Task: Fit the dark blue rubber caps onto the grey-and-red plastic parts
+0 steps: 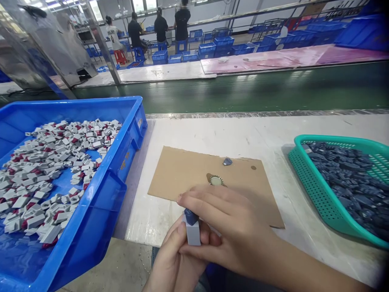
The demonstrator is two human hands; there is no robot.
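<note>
Near the table's front edge, my left hand is closed around a small light-grey block. A dark blue piece sits on top of the block. My right hand lies over both, its fingers reaching across the blue piece and its thumb beside the block's lower end. Beyond the hands, a brown cardboard sheet bears a metal bottle cap and another small dark blue piece.
At the left, a large blue bin holds many grey and red pieces. A green basket of dark blue pieces is at the right. Behind the table runs a green conveyor belt. Several people are in the background.
</note>
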